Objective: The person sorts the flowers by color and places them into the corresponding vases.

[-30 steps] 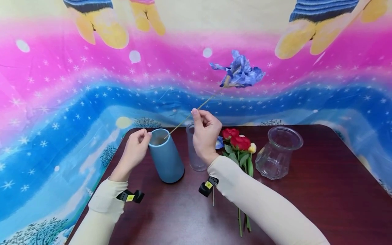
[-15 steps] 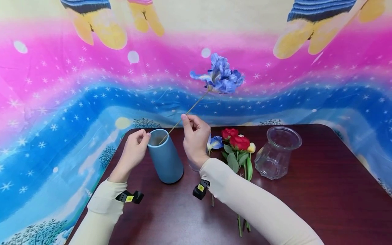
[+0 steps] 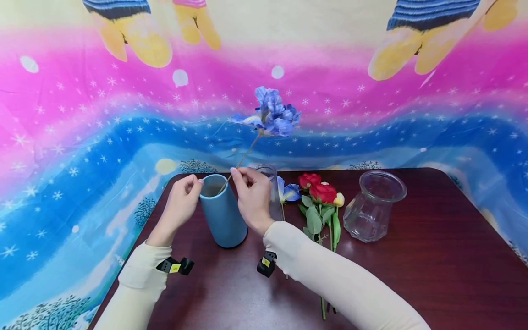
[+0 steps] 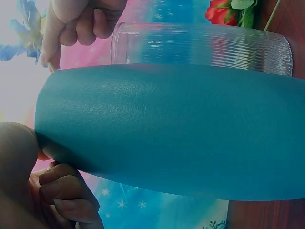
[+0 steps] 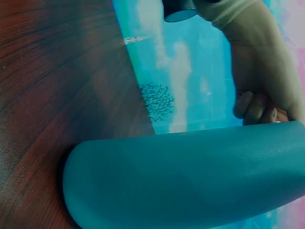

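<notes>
Blue flower (image 3: 272, 115) shifts left and downward, stem (image 3: 249, 151) entering vase (image 3: 224, 220); right hand (image 3: 253, 197) pinches the stem, left hand (image 3: 183, 200) grips the rim (image 3: 213, 197).

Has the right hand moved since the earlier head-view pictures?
Yes. The right hand, pinching the blue flower's stem, has moved left and lower in the head view, closer to the rim of the blue vase, which stands in the same place.
</notes>
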`<state>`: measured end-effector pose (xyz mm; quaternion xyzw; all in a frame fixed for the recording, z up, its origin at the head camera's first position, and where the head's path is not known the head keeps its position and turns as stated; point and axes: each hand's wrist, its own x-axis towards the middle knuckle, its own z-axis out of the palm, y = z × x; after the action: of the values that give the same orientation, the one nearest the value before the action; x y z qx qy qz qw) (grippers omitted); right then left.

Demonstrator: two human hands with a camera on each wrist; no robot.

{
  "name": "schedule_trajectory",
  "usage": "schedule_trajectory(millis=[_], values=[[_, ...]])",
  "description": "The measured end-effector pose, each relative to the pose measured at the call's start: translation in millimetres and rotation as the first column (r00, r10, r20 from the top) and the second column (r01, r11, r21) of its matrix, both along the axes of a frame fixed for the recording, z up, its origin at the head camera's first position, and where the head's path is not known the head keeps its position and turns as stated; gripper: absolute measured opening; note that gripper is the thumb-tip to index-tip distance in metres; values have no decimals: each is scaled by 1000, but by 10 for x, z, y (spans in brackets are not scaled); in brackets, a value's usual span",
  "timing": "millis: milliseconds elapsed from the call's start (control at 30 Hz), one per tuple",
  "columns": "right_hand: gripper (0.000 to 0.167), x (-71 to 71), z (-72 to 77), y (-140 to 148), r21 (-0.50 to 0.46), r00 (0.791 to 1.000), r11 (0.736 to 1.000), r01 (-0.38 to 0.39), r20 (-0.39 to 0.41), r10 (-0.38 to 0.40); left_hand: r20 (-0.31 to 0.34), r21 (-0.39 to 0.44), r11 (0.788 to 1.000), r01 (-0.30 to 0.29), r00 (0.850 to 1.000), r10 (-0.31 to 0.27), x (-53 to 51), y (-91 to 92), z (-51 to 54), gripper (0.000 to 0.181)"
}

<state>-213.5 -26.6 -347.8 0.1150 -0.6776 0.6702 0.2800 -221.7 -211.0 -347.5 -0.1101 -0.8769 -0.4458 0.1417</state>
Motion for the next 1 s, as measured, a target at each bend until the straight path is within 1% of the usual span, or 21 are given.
schedule_trajectory(millis=[133, 267, 433, 567, 733, 867, 1000], values=[[18, 16, -30, -20, 70, 1000, 998, -3, 22, 2, -2, -7, 1000, -3, 1000, 3, -2, 5, 0, 37], [19, 27, -47, -24, 155, 999, 988, -11, 45, 4, 1, -8, 1000, -5, 1000, 5, -6, 8, 0, 37], [21, 47, -40, -25, 252, 993, 967, -45, 121, 14, 2, -7, 1000, -1, 1000, 1, -7, 16, 3, 37], [19, 53, -22, -29, 306, 984, 949, -81, 175, 28, -13, -8, 1000, 0, 1000, 0, -6, 19, 6, 38], [20, 51, 7, -24, 381, 976, 916, -128, 213, 48, -24, -19, 1000, -5, 1000, 4, -14, 15, 8, 39], [23, 41, 40, -13, 442, 972, 882, -161, 225, 65, -17, -18, 1000, -4, 1000, 4, -14, 13, 6, 39], [24, 34, 59, -1, 474, 966, 859, -191, 245, 80, -7, -16, 1000, -6, 1000, 6, -7, 10, 4, 39]])
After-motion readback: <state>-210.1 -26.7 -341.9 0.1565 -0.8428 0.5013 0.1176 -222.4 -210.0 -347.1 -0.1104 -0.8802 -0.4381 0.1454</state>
